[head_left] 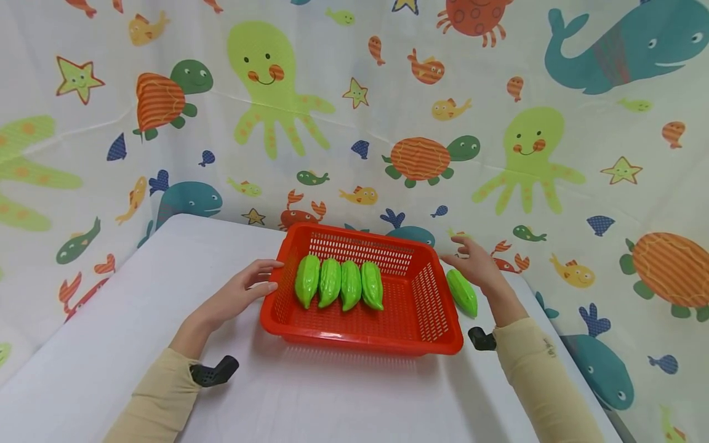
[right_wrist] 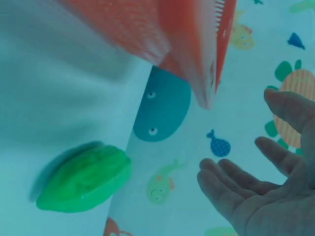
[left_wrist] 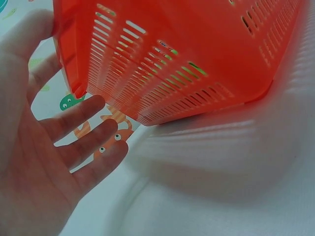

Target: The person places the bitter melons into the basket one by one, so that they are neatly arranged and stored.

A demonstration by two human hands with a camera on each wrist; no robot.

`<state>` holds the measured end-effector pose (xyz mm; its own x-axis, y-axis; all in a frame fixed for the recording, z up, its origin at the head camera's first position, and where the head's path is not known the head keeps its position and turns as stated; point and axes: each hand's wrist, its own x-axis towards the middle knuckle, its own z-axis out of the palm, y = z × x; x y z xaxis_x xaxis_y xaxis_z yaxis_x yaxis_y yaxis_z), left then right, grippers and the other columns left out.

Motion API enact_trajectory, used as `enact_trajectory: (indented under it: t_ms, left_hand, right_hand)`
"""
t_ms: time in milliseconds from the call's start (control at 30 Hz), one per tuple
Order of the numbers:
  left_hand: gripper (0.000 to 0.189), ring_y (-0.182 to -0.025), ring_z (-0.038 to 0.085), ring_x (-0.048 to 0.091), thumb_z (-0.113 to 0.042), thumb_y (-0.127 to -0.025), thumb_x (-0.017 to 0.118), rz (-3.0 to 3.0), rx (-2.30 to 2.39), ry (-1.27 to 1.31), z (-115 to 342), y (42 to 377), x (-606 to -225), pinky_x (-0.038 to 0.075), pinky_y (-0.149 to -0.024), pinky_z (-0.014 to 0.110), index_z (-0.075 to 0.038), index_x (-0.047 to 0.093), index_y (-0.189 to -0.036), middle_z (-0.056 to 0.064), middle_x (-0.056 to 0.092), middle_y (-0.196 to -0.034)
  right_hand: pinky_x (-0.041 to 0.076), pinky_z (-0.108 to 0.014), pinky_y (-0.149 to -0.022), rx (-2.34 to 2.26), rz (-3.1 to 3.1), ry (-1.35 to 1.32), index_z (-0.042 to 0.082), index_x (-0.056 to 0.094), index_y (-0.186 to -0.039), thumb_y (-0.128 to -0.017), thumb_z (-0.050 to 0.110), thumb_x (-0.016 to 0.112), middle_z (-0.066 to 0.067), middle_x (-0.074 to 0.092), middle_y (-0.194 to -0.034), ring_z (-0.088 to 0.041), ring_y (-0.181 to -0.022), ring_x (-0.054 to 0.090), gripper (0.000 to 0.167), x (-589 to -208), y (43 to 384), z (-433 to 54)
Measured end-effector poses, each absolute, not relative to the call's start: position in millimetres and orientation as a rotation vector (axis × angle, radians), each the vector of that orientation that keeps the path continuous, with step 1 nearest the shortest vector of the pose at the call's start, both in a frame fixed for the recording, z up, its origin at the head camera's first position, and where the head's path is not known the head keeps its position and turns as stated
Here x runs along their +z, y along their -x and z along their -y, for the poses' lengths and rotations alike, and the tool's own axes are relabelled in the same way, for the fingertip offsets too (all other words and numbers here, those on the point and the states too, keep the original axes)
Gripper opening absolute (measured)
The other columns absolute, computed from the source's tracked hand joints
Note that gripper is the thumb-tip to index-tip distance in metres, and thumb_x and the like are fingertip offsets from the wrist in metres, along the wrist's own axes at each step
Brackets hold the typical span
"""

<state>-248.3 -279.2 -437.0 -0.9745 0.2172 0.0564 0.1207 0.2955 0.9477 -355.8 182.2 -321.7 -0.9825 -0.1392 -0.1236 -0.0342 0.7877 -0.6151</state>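
Observation:
A red plastic basket with slotted walls is in the middle of the head view. Several glossy green ribbed fruits, pointed like star fruit, lie side by side in its left half. My left hand is at the basket's left rim, thumb and fingertips touching or nearly touching it, the fingers mostly straight in the left wrist view. Beyond the right rim hovers my right hand, fingers spread and holding nothing. Another green ribbed fruit lies outside the basket on the right, below that hand and apart from it.
The basket is over a white-covered table. A curtain printed with sea animals hangs behind the table and along its sides. Dark wrist cameras sit at both sleeve cuffs.

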Motion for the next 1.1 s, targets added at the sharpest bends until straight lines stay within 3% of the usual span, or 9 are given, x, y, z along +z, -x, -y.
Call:
enact_trajectory:
  t_ms: [433,1100]
  left_hand:
    - [0.053,-0.134,0.043,0.035,-0.035,-0.096,0.06,-2.455,1.795,-0.318,278,248,-436,0.049,-0.093,0.056,-0.021,0.041,-0.144,0.018,0.041,-0.145]
    - [0.053,-0.134,0.042,0.035,-0.035,-0.096,0.06,-2.442,1.81,-0.33,278,249,-438,0.049,-0.094,0.055,-0.022,0.041,-0.144,0.017,0.041,-0.145]
  right_hand:
    - [0.039,-0.064,-0.1,-0.969,-2.786,0.19,0.01,0.027,-0.153,-0.095,0.036,0.062,-0.027,0.031,-0.152,-0.047,-0.135,0.033,0.072,-339,357,-208]
    - [0.04,-0.065,-0.098,-0.859,-2.807,0.044,0.007,0.028,-0.152,-0.096,0.035,0.061,-0.031,0.033,-0.148,-0.049,-0.132,0.033,0.07,-381,369,-240]
